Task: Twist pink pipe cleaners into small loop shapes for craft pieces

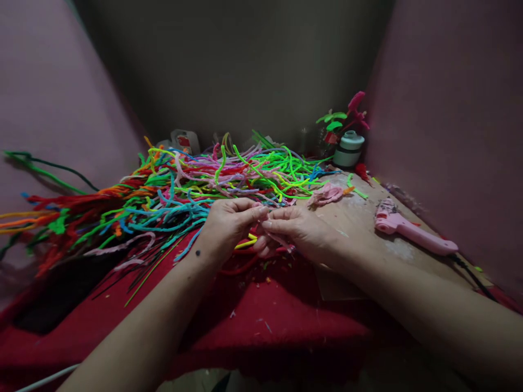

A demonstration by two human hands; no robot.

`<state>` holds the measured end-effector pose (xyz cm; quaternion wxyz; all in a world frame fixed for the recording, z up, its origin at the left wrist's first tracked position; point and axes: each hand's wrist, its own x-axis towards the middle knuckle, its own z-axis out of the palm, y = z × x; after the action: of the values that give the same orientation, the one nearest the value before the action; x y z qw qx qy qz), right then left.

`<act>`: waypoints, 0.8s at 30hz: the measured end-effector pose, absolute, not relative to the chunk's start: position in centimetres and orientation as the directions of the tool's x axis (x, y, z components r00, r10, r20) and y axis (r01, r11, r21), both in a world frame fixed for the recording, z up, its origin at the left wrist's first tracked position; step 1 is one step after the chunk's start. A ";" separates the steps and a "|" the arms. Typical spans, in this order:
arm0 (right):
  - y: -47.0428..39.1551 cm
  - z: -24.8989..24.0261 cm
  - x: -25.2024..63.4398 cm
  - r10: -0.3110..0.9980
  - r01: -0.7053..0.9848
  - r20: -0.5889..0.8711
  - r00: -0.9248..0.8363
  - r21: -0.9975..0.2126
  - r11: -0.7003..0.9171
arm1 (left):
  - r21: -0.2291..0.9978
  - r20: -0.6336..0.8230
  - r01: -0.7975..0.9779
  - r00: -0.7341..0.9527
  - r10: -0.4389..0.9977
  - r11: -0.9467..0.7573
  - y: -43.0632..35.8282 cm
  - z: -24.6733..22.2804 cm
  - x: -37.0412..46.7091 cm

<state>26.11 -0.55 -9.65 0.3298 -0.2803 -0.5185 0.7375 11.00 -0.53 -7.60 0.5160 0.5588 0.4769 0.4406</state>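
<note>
A pale pink pipe cleaner is pinched between my two hands over the front of the table. My left hand grips it with thumb and fingertips. Close against it, my right hand pinches the same piece, and one end hangs down below the fingers. The fingers partly hide its shape. Just behind my hands lies a big heap of pipe cleaners in many colours. A bent yellow pipe cleaner rests beneath my hands. Right of them sits a pink pipe-cleaner piece with an orange tip.
A pink glue gun lies on the board at right, its cord trailing off. Behind stand a lidded jar and a pipe-cleaner flower. A dark flat object lies at left on the red cloth. Walls close both sides.
</note>
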 end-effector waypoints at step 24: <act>1.6 -10.9 25.5 0.918 -0.586 -0.112 -0.380 -0.739 -0.333 | 0.295 0.728 0.419 0.484 0.486 -0.859 -1.0 -9.5 11.4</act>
<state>25.49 1.65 -10.89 0.4877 -0.2686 -0.3096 0.7709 11.40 -1.00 -9.55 0.0385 0.8605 0.2627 0.4348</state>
